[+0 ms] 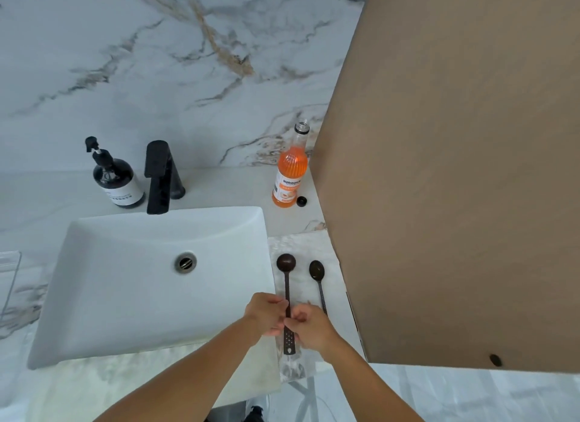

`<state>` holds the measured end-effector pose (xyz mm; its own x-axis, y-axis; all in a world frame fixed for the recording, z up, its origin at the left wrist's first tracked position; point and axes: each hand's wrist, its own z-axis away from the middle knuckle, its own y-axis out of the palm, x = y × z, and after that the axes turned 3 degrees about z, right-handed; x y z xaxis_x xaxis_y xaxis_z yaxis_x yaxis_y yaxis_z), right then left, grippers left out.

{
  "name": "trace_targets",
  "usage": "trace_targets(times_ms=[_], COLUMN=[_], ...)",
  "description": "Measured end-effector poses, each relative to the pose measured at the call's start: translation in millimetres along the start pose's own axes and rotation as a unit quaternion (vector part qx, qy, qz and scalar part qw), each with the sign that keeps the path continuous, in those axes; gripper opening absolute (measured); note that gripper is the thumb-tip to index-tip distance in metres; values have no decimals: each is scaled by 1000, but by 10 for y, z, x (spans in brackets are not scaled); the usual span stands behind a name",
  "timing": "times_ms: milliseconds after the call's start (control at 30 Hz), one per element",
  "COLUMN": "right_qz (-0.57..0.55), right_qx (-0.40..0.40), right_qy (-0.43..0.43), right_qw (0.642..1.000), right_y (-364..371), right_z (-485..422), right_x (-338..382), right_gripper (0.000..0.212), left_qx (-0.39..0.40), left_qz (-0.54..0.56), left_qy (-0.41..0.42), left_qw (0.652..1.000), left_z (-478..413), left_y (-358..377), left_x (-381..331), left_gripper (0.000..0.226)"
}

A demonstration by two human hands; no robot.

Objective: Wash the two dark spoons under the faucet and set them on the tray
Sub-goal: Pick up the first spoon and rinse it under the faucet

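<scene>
Clear plastic container [8, 283] at far left edge of the counter. Dark pump soap bottle [117, 180] behind the sink, black faucet [160, 176] just right of it, no water visible. White rectangular sink [94, 280] with drain [185, 262]. Left hand [266, 315] pinches the handle of the round-bowled dark spoon [286, 283], fingers curled closed on it; right hand [309, 327] closed on the same handle from the other side. This spoon lies over the clear tray [298, 242] right of the sink, bowl away from the person. Second dark spoon [317, 272] lies on the tray just beside it, parallel, its handle end hidden behind the right hand. Orange syrup bottle [288, 173] stands uncapped behind the tray, black cap [301, 201] beside it. Brown cabinet panel [455, 170] fills the right.
</scene>
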<state>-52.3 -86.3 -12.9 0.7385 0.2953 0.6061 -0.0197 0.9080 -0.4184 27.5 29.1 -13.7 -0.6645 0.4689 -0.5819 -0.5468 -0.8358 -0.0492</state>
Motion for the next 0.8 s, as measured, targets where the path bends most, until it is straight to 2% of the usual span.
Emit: trace_targets(times_ms=[200, 533, 800], right_qz=[-77, -205, -221], right_qx=[27, 24, -2], right_qy=[26, 24, 22], right_qw=[996, 978, 975], right_y=[253, 1172, 1613], right_z=[16, -183, -248], right_x=[366, 1177, 1667], right_gripper=[3, 22, 16], left_qx=[21, -45, -48], left_qz=[38, 75, 20], left_qy=[4, 36, 53], left_qw=[999, 996, 997], left_z=[89, 48, -14], left_y=[-469, -1534, -2165], left_x=[-61, -20, -38], left_gripper=[12, 17, 15])
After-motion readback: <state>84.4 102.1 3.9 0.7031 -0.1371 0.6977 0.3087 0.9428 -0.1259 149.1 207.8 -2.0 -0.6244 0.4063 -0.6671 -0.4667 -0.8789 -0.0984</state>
